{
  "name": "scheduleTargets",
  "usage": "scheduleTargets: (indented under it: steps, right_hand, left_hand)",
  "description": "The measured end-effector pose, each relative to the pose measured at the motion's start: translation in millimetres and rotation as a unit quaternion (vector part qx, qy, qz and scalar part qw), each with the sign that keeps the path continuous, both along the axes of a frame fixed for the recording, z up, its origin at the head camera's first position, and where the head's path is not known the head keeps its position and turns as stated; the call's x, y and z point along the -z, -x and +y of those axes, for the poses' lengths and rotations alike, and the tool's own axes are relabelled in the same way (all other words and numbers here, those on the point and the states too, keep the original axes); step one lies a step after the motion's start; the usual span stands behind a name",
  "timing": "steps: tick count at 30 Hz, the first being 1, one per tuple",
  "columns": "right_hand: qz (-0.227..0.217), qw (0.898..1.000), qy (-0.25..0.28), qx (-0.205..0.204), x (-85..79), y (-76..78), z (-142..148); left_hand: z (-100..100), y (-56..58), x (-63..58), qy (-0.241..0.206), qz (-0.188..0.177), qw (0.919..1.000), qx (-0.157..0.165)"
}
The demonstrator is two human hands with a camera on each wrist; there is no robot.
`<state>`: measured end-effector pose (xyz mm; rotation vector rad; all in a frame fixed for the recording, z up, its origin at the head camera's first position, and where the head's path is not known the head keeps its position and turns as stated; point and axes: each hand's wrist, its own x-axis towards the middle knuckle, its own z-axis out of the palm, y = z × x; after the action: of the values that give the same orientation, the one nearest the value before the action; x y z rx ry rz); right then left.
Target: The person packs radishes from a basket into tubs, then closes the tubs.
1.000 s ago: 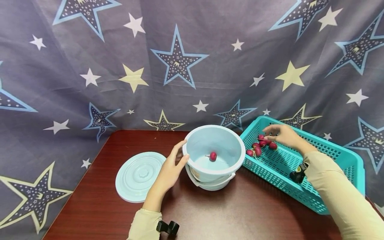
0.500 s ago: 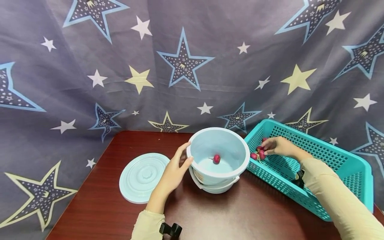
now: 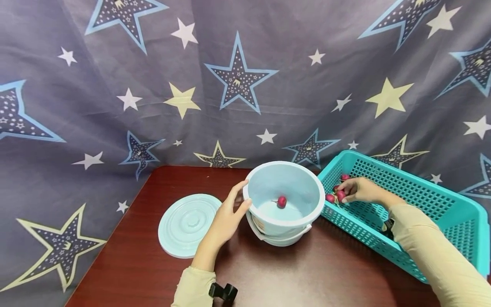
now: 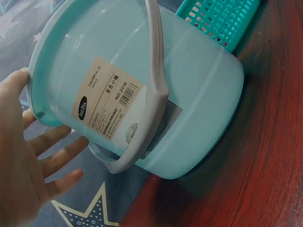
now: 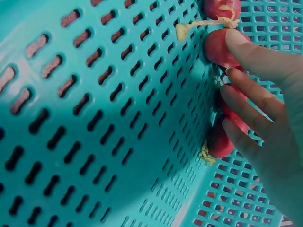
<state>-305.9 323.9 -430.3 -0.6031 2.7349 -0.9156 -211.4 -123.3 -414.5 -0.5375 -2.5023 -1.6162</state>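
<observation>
My left hand rests at the near-left rim of a pale blue bucket, thumb and index finger spread along the rim and the other fingers extended. One red radish lies on the bucket's floor. My right hand reaches into a turquoise perforated basket. Its thumb and index finger pinch a red radish with a yellowish stem stub, while its other fingers lie against more radishes in the basket's corner.
A round pale blue lid lies on the dark red-brown table, left of the bucket. The bucket's handle hangs down its side. Behind the table hangs a grey cloth printed with stars.
My right hand has moved lower and toward the near corner of the basket, its fingers closing on a radish. The left hand stays at the bucket rim. The head view has shifted slightly.
</observation>
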Motion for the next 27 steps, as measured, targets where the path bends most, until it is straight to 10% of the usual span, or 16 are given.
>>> scheduleTargets:
  steps: [27]
  right_hand:
    - [0.005, 1.000, -0.012, -0.005, -5.8, -1.8, 0.3]
  left_hand:
    - [-0.3, 0.8, 0.9, -0.006, -0.001, 1.0000, 0.006]
